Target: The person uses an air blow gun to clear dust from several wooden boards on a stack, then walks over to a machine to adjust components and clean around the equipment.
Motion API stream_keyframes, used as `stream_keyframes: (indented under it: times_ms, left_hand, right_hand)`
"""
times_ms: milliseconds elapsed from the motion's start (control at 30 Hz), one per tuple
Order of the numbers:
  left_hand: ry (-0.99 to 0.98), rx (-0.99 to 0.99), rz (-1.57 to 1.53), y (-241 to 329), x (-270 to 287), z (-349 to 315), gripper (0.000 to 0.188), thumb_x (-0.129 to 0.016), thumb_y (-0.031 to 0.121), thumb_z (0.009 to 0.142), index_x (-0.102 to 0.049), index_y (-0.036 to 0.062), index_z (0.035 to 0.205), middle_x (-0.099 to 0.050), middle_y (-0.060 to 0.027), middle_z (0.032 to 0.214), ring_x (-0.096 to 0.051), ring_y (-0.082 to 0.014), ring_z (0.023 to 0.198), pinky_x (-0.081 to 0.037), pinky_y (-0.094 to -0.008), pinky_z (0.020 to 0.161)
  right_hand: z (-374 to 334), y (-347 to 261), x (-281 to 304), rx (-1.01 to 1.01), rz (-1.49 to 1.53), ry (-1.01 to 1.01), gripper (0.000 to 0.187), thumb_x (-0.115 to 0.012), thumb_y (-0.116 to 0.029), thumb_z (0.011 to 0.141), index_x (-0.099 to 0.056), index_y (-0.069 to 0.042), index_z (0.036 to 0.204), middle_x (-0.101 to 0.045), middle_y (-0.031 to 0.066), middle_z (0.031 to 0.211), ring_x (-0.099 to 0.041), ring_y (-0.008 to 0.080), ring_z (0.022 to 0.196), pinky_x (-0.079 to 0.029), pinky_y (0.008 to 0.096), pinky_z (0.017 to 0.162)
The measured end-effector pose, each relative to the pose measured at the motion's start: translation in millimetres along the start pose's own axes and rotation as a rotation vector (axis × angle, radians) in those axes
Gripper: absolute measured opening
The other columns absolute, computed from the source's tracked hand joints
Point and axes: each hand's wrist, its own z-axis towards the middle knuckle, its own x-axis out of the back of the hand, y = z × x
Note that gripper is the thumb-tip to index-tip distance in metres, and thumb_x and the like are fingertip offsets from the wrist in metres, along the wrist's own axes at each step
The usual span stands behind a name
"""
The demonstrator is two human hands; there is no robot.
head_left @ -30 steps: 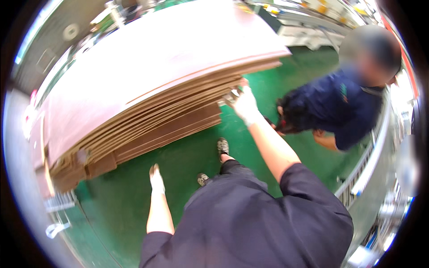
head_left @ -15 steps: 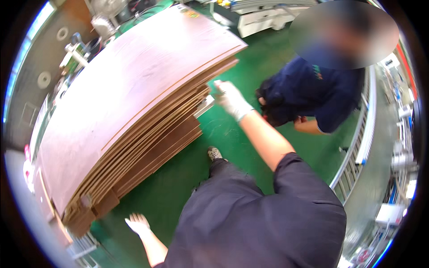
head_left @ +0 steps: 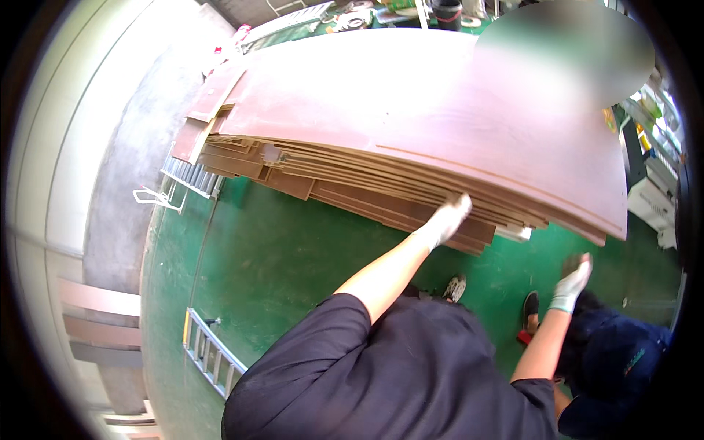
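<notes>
A tall stack of large flat boards (head_left: 323, 110), pinkish-brown on top with brown layered edges, spans the area in front of me. My left hand (head_left: 449, 218), in a white glove, is at the near side of the stack, in front of the lower board edges. Blur hides its finger shape, and I cannot tell whether it touches the boards. Beyond the near right end of the stack, over the green floor, is my right hand (head_left: 576, 279), also gloved. Its fingers look loosely apart and slightly smeared, with nothing visible in them.
A person in a dark blue shirt (head_left: 620, 352) is close on my right. A roller conveyor (head_left: 192, 176) stands by the stack's left end, and a metal ladder-like frame (head_left: 213, 356) is at lower left. A pale wall (head_left: 81, 132) rises at far left. Machinery (head_left: 653, 198) stands at right.
My view has swung left, so the stack now lies across it and the person is at lower right. My left hand has risen to the stack's side; my right hand has come away from its corner.
</notes>
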Motion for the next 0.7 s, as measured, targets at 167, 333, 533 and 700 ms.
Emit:
stream_keyframes:
  times_ms: [167, 333, 533, 700]
  left_hand:
    - [-0.213, -0.045, 0.918, -46.8, 90.1, -76.8, 0.076, -0.051, 0.059, 0.088, -0.046, 0.0048, 0.142, -0.052, -0.0232, 0.137, -0.049, -0.0358, 0.129, -0.04, -0.0409, 0.108]
    - [0.251, 0.484, 1.032, -117.8, 260.4, -151.3, 0.063, -0.049, 0.053, 0.088, -0.061, 0.0041, 0.127, -0.057, -0.0193, 0.133, -0.052, -0.0336, 0.126, -0.04, -0.0414, 0.107]
    - [0.759, 0.493, 0.906, -114.1, 465.1, -252.0, 0.089, -0.054, 0.048, 0.087, -0.021, -0.0049, 0.15, -0.036, -0.0277, 0.149, -0.038, -0.0358, 0.138, -0.032, -0.0384, 0.115]
    - [1.1, 0.474, 0.974, -47.3, 558.2, -304.1, 0.097, -0.064, 0.05, 0.081, -0.021, -0.0006, 0.151, -0.053, -0.0282, 0.133, -0.053, -0.0379, 0.124, -0.041, -0.0445, 0.106]
  right_hand:
    - [-70.8, 94.1, -56.9, -0.459, 0.294, 0.061, 0.071, -0.044, -0.046, 0.097, -0.018, -0.013, 0.154, -0.019, 0.02, 0.158, -0.029, 0.0388, 0.143, -0.022, 0.0467, 0.118]
    - [-80.6, 171.9, -4.5, -0.656, 0.114, 0.061, 0.066, -0.046, -0.048, 0.096, -0.026, -0.02, 0.152, -0.029, 0.0158, 0.155, -0.039, 0.0346, 0.136, -0.036, 0.0455, 0.109]
    - [-77.5, 238.8, 93.4, -0.585, -0.176, -0.067, 0.029, -0.052, -0.043, 0.092, -0.054, -0.027, 0.117, -0.05, -0.0043, 0.089, -0.048, 0.0139, 0.071, -0.04, 0.0336, 0.059]
    - [-149.5, 236.6, 35.4, -0.626, -0.481, -0.097, 0.014, -0.053, -0.036, 0.093, -0.053, -0.025, 0.101, -0.042, -0.0064, 0.069, -0.038, 0.0114, 0.049, -0.029, 0.0291, 0.043]
